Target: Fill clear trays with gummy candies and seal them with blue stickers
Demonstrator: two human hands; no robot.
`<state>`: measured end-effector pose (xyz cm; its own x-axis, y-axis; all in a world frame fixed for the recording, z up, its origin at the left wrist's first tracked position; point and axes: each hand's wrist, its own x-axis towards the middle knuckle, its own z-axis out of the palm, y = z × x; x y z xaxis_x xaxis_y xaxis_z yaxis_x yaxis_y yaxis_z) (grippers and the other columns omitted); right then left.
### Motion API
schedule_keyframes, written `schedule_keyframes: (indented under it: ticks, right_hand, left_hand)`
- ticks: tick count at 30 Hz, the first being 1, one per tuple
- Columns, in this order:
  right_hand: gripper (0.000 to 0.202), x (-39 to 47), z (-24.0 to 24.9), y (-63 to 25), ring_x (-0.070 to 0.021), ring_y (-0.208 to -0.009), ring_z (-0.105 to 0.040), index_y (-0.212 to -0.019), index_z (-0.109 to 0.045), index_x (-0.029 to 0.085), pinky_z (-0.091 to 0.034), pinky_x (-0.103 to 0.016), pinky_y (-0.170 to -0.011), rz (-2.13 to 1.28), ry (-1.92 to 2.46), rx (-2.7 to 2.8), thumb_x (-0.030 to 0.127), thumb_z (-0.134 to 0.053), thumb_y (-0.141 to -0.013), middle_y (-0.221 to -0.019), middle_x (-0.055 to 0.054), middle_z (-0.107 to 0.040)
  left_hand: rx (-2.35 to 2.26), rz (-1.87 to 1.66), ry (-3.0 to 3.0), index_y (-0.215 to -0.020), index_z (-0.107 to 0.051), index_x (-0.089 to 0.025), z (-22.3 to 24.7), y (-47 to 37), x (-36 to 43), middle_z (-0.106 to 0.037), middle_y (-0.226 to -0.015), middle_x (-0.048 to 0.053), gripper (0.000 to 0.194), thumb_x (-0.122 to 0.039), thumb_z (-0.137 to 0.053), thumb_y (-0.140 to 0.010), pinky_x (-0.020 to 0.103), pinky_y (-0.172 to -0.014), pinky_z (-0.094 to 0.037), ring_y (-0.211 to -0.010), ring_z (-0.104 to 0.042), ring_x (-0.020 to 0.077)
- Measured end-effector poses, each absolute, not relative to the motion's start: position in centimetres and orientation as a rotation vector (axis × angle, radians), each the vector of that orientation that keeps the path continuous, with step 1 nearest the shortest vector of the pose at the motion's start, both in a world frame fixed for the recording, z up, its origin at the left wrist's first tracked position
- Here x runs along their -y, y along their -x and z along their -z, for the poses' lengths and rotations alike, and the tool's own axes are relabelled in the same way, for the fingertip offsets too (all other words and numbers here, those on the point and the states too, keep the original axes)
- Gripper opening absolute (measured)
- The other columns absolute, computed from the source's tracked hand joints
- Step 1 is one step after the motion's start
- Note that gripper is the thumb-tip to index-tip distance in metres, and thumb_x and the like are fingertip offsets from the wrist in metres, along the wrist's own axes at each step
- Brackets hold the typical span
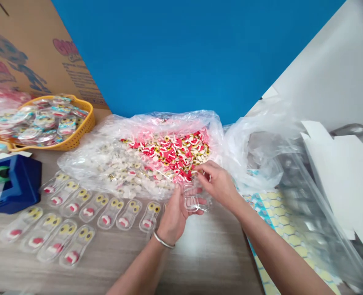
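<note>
My left hand (175, 211), with a metal bangle at the wrist, is closed on a clear plastic blister shell (191, 200) held in front of the bag. Right above it, my right hand (216, 180) is pinched at the near edge of a heap of small red-and-white and yellow pieces (175, 153). A small pale piece seems to be between its fingertips, too blurred to name. The heap lies in an opened clear plastic bag (107, 159). To the left, two rows of clear shells (106, 220) lie on the table, each with two yellow eye-shaped pieces and a red-and-white mouth-shaped piece.
A yellow basket (82, 130) full of packed shells stands at the back left, before a printed cardboard box (46, 53). Nearer is a blue tape dispenser (24, 182). At right lie patterned printed sheets (284, 223), stacked clear plastic (319, 221) and white card (344, 176). A blue panel (184, 57) rises behind.
</note>
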<state>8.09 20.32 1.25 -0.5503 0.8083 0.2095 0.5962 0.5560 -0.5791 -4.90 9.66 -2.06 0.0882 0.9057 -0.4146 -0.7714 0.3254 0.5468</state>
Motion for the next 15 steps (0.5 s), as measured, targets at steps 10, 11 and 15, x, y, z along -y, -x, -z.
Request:
schedule_keyframes:
  ticks: [10,11,15]
  right_hand:
    - [0.017,-14.7,-0.7,-8.2,-0.0179,-0.083,-0.062,-0.103,-0.068,0.018,-0.047,-0.026,-0.069,-0.148,1.124,2.613,0.015,-0.056,-0.092,-0.097,-0.008,-0.065]
    - [0.018,-14.5,-0.6,-8.3,-0.0192,-0.084,-0.062,-0.106,-0.067,0.017,-0.047,-0.028,-0.069,-0.037,1.093,2.679,0.015,-0.057,-0.091,-0.099,-0.009,-0.065]
    - [0.032,-13.7,-0.5,-8.8,-0.0214,-0.090,-0.063,-0.121,-0.062,0.017,-0.050,-0.030,-0.074,-0.046,1.053,2.771,0.013,-0.055,-0.090,-0.109,-0.011,-0.066]
  left_hand:
    - [-0.845,-1.315,-0.338,-0.101,-0.066,-0.017,2.9,4.4,-9.3,-0.070,-0.093,0.009,0.048,-0.058,-0.043,-0.093,0.027,-0.060,-0.052,-0.084,-0.065,0.0208]
    - [-0.857,-1.315,-0.356,-0.100,-0.066,-0.017,2.9,4.4,-9.3,-0.070,-0.093,0.009,0.046,-0.056,-0.043,-0.094,0.027,-0.061,-0.051,-0.085,-0.064,0.0208]
    - [-0.871,-1.323,-0.346,-0.102,-0.066,-0.016,3.0,4.2,-9.3,-0.070,-0.091,0.008,0.041,-0.051,-0.048,-0.092,0.028,-0.061,-0.052,-0.081,-0.064,0.0205]
